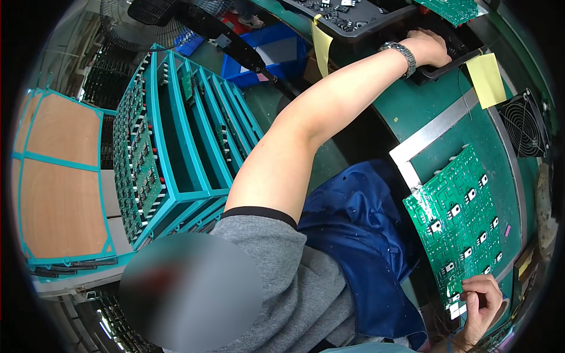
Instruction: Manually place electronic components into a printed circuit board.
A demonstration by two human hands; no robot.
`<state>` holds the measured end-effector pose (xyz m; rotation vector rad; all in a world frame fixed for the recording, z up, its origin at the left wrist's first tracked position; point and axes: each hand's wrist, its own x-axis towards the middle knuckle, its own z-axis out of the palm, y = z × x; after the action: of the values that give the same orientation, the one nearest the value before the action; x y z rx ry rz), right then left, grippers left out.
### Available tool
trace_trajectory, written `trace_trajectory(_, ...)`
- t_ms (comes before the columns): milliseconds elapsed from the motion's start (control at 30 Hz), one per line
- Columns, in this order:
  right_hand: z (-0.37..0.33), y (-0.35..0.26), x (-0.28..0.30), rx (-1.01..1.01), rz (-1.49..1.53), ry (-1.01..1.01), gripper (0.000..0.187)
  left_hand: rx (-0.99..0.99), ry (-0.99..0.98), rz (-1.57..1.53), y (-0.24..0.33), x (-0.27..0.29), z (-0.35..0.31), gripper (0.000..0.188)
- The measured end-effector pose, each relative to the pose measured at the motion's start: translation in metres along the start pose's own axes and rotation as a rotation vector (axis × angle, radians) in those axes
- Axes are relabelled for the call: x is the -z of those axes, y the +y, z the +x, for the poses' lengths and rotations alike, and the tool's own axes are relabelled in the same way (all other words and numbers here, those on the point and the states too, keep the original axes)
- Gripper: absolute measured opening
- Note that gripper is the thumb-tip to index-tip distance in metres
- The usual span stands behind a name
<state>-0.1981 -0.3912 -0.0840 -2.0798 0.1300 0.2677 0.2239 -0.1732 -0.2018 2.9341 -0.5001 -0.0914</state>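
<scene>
My left hand (428, 48), with a metal-band watch (406, 59) on its wrist, reaches into a black bin (432, 75) at the upper right. The bin hides its fingertips, so their grip cannot be seen. At the lower right, my right hand (484, 303) is by the near end of a large green circuit board (438, 194). Its fingers curl toward the thumb beside the board's edge; anything small between them is too hard to make out. Several black transistor-like components (454, 210) with pale metal faces stand in rows on the board.
Another black tray (368, 29) holds loose black components, with a second green board (453, 9) beside it. Yellow paper (486, 80) hangs from the bin. A black fan (522, 125) borders the bench. Leftward stand a teal rack (176, 141) with boards and a blue crate (273, 59).
</scene>
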Motion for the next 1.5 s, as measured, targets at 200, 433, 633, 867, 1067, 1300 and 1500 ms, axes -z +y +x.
trace_trajectory(200, -0.013, -0.003, 0.000, 0.019, -0.019, 0.033, 0.034, -0.202, 0.027, -0.113, 0.015, 0.005, 0.006, 0.049)
trace_trajectory(433, -0.003, -0.004, 0.002, 0.088, 0.052, 0.029, 0.015, -0.278, 0.572, 0.122, 0.037, 0.062, -0.075, 0.018)
trace_trajectory(633, -0.028, -0.007, 0.024, 0.049, 0.018, 0.177, 0.016, -0.770, 0.087, -0.362, 0.143, 0.034, -0.106, 0.021)
trace_trajectory(867, 0.019, 0.036, 0.053, -0.012, -0.090, 0.309, 0.018, -1.160, -0.091, -0.303, 0.208, -0.020, -0.105, 0.025)
trace_trajectory(1067, 0.070, 0.074, 0.067, 0.028, -0.297, 0.431, 0.018, -1.112, -0.179, -0.490, 0.193, -0.003, -0.091, 0.037)
trace_trajectory(1300, 0.125, 0.091, 0.051, 0.023, -0.279, 0.341, 0.019, -0.956, -0.257, -0.619, 0.169, -0.006, -0.090, 0.029)
trace_trajectory(1500, 0.134, 0.099, 0.046, 0.021, -0.277, 0.337, 0.027, -1.111, -0.105, -0.480, 0.174, -0.009, -0.093, 0.031)
